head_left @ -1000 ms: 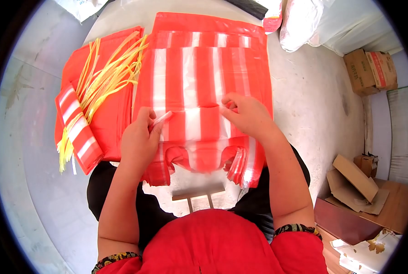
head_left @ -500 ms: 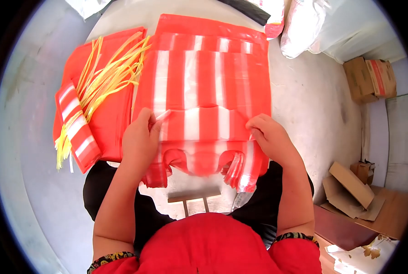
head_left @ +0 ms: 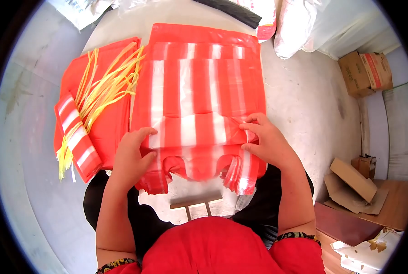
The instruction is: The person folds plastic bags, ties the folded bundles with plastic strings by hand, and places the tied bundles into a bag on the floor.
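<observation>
A stack of red-and-white striped plastic bags [head_left: 199,86] lies in front of me, its near part folded into a band. Handle loops of the bags hang over the table's near edge. My left hand [head_left: 135,153] rests at the left end of the folded band, thumb and forefinger spread apart. At the band's right end is my right hand [head_left: 269,139], its fingers on the plastic and its thumb held apart below them. Left of the stack lies a red pile of bags [head_left: 110,123], with yellow ties [head_left: 105,91] and a striped rolled bundle [head_left: 78,137] on top.
A black roll [head_left: 231,13] and white plastic packages [head_left: 295,27] are at the far side. Cardboard boxes [head_left: 366,73] stand at the right, with an opened carton [head_left: 352,187] nearer. Under the table's near edge is a wooden bar [head_left: 197,200].
Both hands have gone from pinching the folded edge to spread fingers. My left hand has shifted down and left, and the folded band now lies flatter and nearer me.
</observation>
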Tool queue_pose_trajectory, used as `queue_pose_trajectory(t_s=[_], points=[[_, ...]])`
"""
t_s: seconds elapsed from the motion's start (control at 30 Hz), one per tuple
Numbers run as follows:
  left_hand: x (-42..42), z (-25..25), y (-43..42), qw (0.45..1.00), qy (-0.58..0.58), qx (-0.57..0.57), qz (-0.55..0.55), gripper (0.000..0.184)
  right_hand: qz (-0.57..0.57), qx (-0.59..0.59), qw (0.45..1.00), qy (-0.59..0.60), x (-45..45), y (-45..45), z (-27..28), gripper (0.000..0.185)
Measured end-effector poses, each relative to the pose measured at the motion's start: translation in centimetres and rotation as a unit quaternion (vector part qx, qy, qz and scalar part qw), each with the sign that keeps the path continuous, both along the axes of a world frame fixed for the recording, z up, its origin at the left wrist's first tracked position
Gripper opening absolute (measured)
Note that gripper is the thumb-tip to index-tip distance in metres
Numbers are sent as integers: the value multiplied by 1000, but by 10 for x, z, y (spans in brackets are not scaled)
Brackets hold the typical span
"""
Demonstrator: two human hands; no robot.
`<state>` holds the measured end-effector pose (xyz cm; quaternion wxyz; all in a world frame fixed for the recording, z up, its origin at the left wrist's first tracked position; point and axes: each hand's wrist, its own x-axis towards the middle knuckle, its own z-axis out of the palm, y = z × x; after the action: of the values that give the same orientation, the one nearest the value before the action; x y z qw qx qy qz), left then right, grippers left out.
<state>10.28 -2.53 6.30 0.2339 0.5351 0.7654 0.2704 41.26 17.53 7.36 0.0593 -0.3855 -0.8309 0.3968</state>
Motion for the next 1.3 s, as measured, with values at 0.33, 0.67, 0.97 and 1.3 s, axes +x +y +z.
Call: queue_pose_trajectory(t_s=[0.33, 0.67, 0.97, 1.3], points=[[-3, -14, 4, 993, 77, 91, 14, 42, 24, 189, 982, -3, 0, 2, -2, 43], [-22, 1, -4, 966, -244, 87, -9, 18, 0, -82, 987, 135, 35, 23, 6, 13], [-15, -23, 6, 910, -388, 41, 139, 8, -144, -253, 932, 216, 25, 32, -37, 19], [-16, -51, 17, 953, -247, 52, 165, 14, -152, -92, 975, 136, 19, 30, -53, 18]])
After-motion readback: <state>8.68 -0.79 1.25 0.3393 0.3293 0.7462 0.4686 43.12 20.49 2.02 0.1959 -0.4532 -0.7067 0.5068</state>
